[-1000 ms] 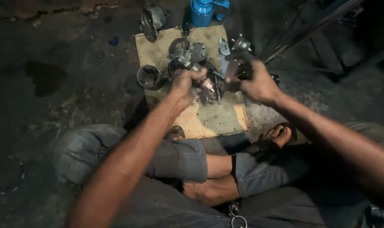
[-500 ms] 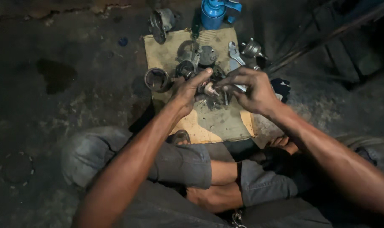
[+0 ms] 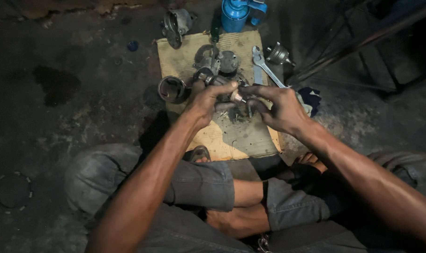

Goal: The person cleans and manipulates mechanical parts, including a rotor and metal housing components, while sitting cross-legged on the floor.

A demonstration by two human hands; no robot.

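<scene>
Your left hand point(image 3: 207, 100) and right hand point(image 3: 281, 108) both grip the small grey, oily metal machine part point(image 3: 234, 96) above the tan cardboard sheet point(image 3: 184, 58); judging by looks, it's heavy, rigid, slippery, so clamp its body firmly.

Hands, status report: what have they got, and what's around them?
Left hand and right hand both grip a small metal part over the cardboard sheet. Wrench and metal ring close by. Nothing blocking.
</scene>
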